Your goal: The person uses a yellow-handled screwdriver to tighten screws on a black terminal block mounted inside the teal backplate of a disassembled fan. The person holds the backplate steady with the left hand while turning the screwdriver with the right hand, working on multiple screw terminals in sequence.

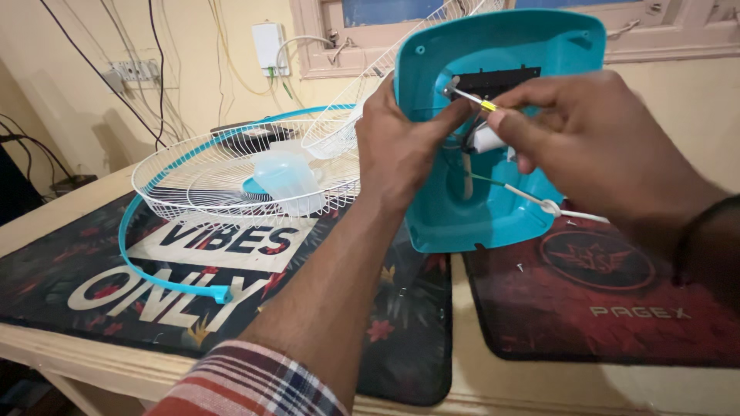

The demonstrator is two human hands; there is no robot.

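Left hand [397, 146] grip holding teal fan base [493, 115], right hand [586, 142] pinching half-hidden screwdriver [472, 98].

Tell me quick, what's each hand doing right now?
Left hand: closed on the edge of the teal fan base, steadying it.
Right hand: fingers pinched on a thin screwdriver at the base's black part.

The person is working bare-handed. The left hand [397, 146] is showing no glove or ring, and its forearm is wearing a rolled plaid sleeve [250, 385] in red, white and navy. The right hand [593, 142] is wearing a dark band [697, 231] at the wrist.
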